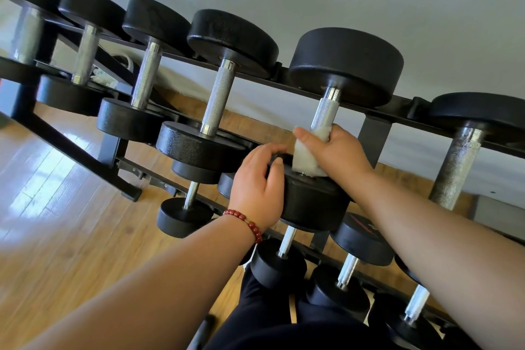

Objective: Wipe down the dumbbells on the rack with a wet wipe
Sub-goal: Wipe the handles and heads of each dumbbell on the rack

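Here on rack [375,131], right hand [339,154] grips wipe [303,157] round dumbbell [346,65], left hand [255,190] clasps it.

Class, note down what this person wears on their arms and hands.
Both forearms are bare, with no sleeves. The left hand and right hand show no gloves or rings. On the left wrist sits a bracelet of round dark-red beads.

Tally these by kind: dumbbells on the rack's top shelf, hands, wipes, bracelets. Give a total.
Dumbbells on the top shelf: 6
Hands: 2
Wipes: 1
Bracelets: 1
Total: 10
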A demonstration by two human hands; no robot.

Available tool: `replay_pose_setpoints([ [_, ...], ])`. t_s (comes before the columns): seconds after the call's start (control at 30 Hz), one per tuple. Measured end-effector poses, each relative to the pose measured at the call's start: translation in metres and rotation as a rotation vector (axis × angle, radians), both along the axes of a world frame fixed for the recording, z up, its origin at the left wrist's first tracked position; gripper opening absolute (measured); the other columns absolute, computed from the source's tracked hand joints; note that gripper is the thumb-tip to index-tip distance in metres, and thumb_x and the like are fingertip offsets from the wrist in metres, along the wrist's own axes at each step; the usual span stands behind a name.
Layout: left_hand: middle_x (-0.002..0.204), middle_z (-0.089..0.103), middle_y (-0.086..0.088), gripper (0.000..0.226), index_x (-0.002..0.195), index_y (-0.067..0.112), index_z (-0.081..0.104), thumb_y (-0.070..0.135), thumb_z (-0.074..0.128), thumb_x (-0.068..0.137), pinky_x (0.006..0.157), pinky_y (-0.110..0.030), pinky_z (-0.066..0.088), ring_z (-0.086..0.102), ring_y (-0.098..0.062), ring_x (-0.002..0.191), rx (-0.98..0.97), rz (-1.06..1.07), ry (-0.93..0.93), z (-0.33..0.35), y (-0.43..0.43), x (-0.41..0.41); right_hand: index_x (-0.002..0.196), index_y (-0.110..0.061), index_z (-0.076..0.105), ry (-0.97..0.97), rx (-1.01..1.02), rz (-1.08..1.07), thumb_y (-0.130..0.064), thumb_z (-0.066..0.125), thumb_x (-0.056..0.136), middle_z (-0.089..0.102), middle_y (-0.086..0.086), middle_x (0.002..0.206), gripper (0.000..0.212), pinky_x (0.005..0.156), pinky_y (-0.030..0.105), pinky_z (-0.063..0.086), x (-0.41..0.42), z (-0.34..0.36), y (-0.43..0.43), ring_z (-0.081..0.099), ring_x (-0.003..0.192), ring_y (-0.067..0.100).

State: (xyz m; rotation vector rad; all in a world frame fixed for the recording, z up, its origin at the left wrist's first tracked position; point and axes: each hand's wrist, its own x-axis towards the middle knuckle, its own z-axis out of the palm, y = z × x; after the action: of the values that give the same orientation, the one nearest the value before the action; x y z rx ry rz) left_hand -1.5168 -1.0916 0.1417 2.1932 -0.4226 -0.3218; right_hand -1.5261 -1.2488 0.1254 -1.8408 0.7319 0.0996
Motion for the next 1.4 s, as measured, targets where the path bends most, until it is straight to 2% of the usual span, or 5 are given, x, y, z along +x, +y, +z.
replay_pose_setpoints([
  [0.53,0.109,0.049,0.028,0.03,0.127,0.029,0.054,0.023,0.049,0.098,0.097,-0.019,0.035,0.046,0.002,0.113,0.025,-0.1,0.093,0.007,0.002,0.01,0.092,-0.028,0.054,-0.109,0.052,-0.149,-0.029,0.077,0.08,0.063,-0.005,0.093,0.025,0.061,0.023,0.051,-0.026,0.009,-0.005,0.066,0.077,0.013],
  [0.8,0.152,0.039,0.003,0.053,0.151,0.022,0.031,0.035,0.044,0.101,0.107,-0.015,0.026,0.035,-0.011,0.138,0.242,-0.352,0.053,0.028,-0.022,0.05,0.088,-0.02,0.061,-0.164,0.294,-0.277,-0.015,0.071,0.087,0.072,0.002,0.086,0.011,0.074,0.033,0.056,-0.026,0.011,0.005,0.07,0.082,0.023],
  [0.97,0.112,0.06,-0.008,0.07,0.156,0.014,0.003,0.049,0.031,0.102,0.068,-0.025,0.04,0.054,-0.013,0.083,0.501,-0.665,0.283,0.03,-0.046,0.069,0.1,-0.02,0.062,-0.204,0.329,-0.392,-0.009,0.063,0.091,0.068,0.006,0.093,0.014,0.067,0.025,0.052,-0.032,0.012,0.011,0.068,0.08,0.016],
  [1.1,0.084,0.053,0.005,0.07,0.147,0.007,0.017,0.055,0.033,0.099,0.056,-0.018,0.034,0.048,-0.003,0.069,0.502,-0.738,0.254,0.024,-0.053,0.076,0.103,-0.027,0.064,-0.232,0.207,-0.479,-0.011,0.054,0.093,0.069,0.002,0.098,0.021,0.078,0.032,0.054,-0.033,0.012,0.02,0.067,0.089,0.017],
  [1.4,0.115,0.05,-0.002,0.058,0.139,0.007,0.034,0.046,0.047,0.098,0.081,-0.025,0.037,0.05,-0.017,0.098,0.338,-0.755,0.243,0.0,-0.055,0.092,0.102,-0.025,0.065,-0.284,0.125,-0.773,-0.016,0.055,0.094,0.067,-0.005,0.095,0.016,0.083,0.028,0.049,-0.042,0.009,0.053,0.063,0.092,0.011],
])
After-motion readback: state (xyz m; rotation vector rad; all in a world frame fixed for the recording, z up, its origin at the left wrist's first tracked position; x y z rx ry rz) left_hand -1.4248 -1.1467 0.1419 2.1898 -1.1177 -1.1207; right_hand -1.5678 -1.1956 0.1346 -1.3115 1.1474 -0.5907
